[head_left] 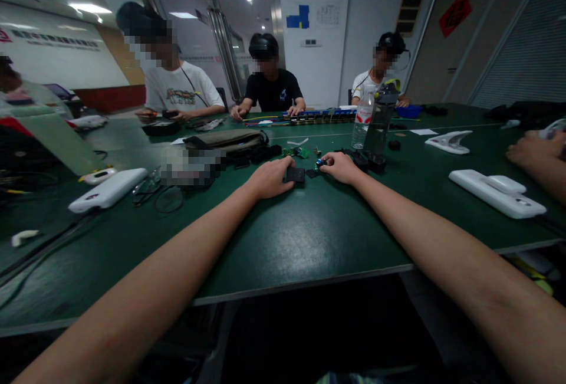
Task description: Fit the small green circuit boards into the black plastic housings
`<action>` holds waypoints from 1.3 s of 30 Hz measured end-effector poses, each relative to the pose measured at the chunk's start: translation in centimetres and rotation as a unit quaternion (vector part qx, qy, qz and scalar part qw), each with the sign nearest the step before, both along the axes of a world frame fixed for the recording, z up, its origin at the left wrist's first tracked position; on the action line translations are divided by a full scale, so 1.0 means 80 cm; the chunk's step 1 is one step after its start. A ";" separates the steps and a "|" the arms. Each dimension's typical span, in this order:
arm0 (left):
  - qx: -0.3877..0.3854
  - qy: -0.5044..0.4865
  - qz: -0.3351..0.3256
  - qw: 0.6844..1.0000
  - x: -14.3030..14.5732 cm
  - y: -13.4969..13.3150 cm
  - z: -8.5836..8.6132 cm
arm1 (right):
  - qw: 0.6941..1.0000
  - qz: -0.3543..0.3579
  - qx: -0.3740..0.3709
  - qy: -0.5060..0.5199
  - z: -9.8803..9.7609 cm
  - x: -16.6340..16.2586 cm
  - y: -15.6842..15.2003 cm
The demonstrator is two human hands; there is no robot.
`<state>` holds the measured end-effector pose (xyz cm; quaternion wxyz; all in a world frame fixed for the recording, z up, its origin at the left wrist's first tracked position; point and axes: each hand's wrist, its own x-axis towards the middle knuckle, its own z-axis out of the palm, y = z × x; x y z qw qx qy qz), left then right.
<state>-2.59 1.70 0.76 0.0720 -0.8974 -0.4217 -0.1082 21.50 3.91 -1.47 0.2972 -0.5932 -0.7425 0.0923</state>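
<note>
Dark green tabletop (305, 242), close work at its middle

Table spans the view. Across it, a person in a black shirt (275, 90), hands at a long blue-and-black strip (321, 116). Left of centre, a dark bag (232, 142), lying flat. Right of centre, a tall dark bottle (379, 127), upright, clear bottle (359, 130) just beside it. Left hand (272, 179): thumb and fingers pinching the left end of a black block (296, 175); cannot tell whether block touches the table. Right hand (339, 167): fingertips closed on a small shiny part (319, 163), bluish, mostly hidden. Green pieces (303, 153) just beyond, between the hands. Flat black piece (312, 173) between block and right hand.
</note>
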 end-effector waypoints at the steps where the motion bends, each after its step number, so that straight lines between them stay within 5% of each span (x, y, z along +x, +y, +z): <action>1: 0.002 0.002 -0.003 1.000 0.000 0.001 -0.001 | 1.000 0.000 0.001 0.001 0.000 0.000 0.000; 39: -0.010 0.003 -0.005 1.000 -0.001 0.001 -0.002 | 1.000 0.009 0.000 0.007 0.000 0.000 -0.002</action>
